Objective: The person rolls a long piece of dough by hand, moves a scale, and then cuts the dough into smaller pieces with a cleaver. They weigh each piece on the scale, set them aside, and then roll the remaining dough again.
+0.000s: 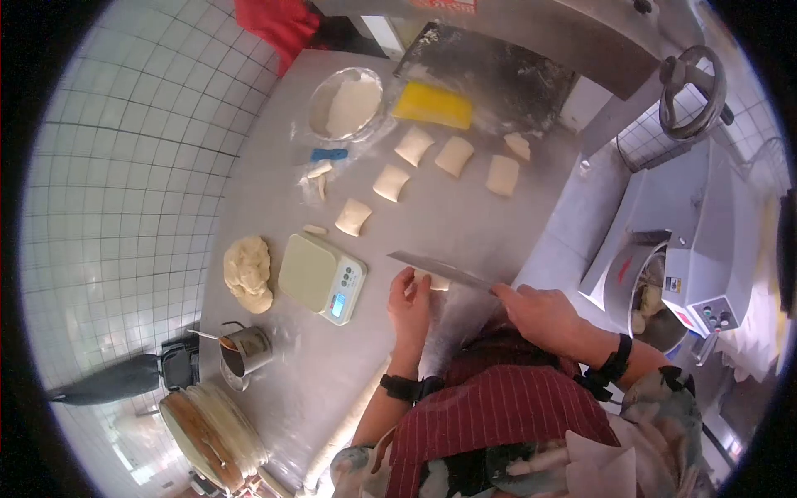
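My right hand (544,317) grips the handle of a knife (444,270), whose broad blade points left above the steel table. Just under the blade lies a piece of dough (439,283), partly covered by it. Close to its left side is my left hand (409,303), fingers curled in; what they hold, if anything, is hidden. Several cut dough pieces (390,183) lie farther back. To the left stands a digital scale (309,272), with a small strip of dough (315,229) behind it. Beyond the scale sits a large lump of dough (248,275).
A bowl of flour (349,108), a yellow scraper-like block (432,104) and a blue item (330,154) are at the back. A metal cup (247,349) stands front left. A mixer (706,257) with a dough-filled bowl is at right; a tiled wall (149,158) borders the left.
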Demonstrator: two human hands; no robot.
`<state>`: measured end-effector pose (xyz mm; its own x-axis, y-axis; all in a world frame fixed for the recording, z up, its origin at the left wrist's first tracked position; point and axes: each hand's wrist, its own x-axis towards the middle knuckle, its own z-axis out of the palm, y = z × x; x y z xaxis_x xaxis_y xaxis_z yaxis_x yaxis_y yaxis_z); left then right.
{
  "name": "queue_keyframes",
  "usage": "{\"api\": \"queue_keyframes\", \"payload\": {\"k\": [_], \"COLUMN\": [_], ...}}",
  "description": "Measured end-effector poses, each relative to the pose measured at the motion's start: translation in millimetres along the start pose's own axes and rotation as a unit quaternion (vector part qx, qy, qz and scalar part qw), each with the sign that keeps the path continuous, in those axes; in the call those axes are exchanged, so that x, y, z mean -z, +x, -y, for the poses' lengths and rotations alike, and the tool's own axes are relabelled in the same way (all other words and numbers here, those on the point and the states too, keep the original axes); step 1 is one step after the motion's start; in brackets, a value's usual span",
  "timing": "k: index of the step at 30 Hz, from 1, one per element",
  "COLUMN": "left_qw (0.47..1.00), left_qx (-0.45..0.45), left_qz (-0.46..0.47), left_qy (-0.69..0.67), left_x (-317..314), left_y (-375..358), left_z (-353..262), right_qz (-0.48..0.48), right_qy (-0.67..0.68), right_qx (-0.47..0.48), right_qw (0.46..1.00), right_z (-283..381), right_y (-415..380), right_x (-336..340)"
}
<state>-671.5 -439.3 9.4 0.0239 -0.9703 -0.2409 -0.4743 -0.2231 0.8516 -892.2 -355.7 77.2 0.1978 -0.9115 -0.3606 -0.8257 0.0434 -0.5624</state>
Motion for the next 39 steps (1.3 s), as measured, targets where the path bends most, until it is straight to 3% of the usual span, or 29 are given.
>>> {"api": "queue_keyframes", "payload": {"k": [4, 10, 21, 25, 28, 30, 33, 34, 36, 39], "left_qw": [0.999, 0.994, 0.997, 0.998, 1.000, 0.993, 0.998, 0.998, 0.990, 0.989], "left_qx": [-0.004, -0.030, 0.045, 0.035, 0.000, -0.014, 0.029, 0.023, -0.115, -0.115], "left_qz": [0.044, 0.025, 0.018, 0.038, 0.031, 0.028, 0.049, 0.049, 0.018, 0.049], "left_qy": [-0.020, -0.098, -0.060, -0.047, 0.006, 0.113, 0.029, 0.030, 0.080, 0.080], "left_x": [3, 2, 0, 3, 1, 1, 1, -1, -3, -18], "left_y": [3, -1, 5, 6, 11, 15, 14, 14, 8, -8], "left_z": [5, 4, 6, -2, -6, 0, -8, -5, 7, 5], "right_qz": [0.026, 0.054, 0.044, 0.043, 0.036, 0.058, 0.016, 0.010, 0.014, 0.041], "right_qy": [-0.018, -0.039, -0.069, -0.090, -0.077, -0.040, -0.018, -0.018, -0.058, 0.046], "right_qx": [0.016, 0.038, 0.070, 0.066, 0.063, 0.065, 0.086, 0.087, 0.086, 0.023], "right_qw": [0.999, 0.997, 0.994, 0.993, 0.994, 0.995, 0.996, 0.996, 0.994, 0.998], "right_z": [6, 11, 8, 7, 7, 1, -5, -3, 3, -6], "right_y": [-1, 0, 11, 13, 21, 33, 47, 49, 52, 52], "right_x": [12, 22, 12, 12, 14, 7, -8, -6, -3, 11]}}
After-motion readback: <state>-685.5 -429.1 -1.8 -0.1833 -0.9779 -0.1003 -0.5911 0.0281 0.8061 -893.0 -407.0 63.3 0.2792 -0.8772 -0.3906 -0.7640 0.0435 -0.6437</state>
